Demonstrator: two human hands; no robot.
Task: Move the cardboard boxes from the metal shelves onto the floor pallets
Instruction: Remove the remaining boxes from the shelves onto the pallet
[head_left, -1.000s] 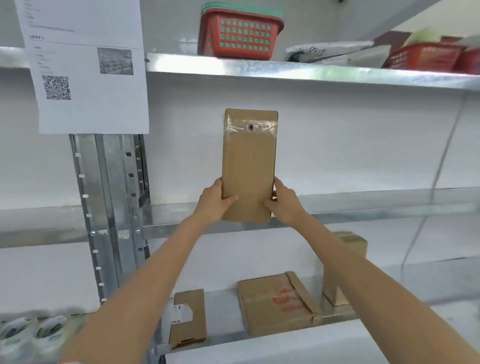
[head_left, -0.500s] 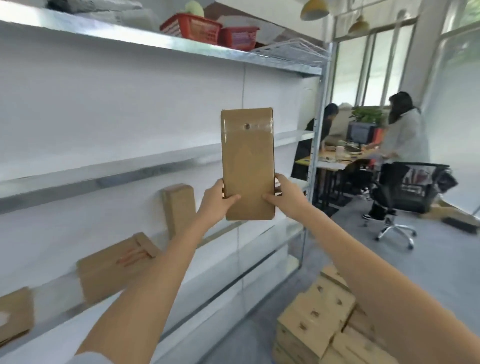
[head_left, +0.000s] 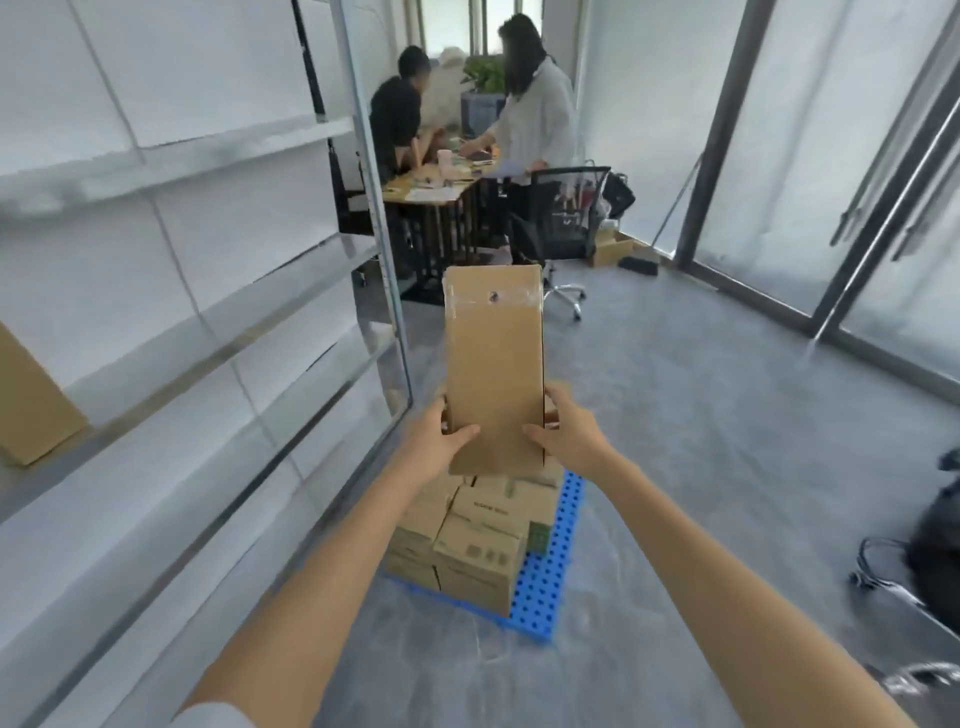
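A slim, flat, brown cardboard box (head_left: 493, 364) is being held out in front of the person at arm's length, in the air above the blue perforated plastic pallet (head_left: 551, 587) that is lying on the grey floor (head_left: 701, 415); its long axis is running away from the person, up the view, with the broad face turned toward the camera; the far short end, which is carrying clear tape and a small round hole, is pointing up and forward, while the near short end is sitting between the hands. The left hand (head_left: 434, 446) is gripping the lower left edge and the right hand (head_left: 571, 437) the lower right edge; the fingers (head_left: 463, 432) of both are curling round the sides, thumbs pressing on the front face. A stack of brown cardboard cartons (head_left: 470, 545) is resting on the pallet, directly beneath the held box. The grey metal shelves (head_left: 234, 312) are running along the left, with another cardboard box (head_left: 31, 400) standing on one of them. Farther back, two people are gathering at a wooden desk (head_left: 431, 188) beside a black mesh office chair (head_left: 566, 218).
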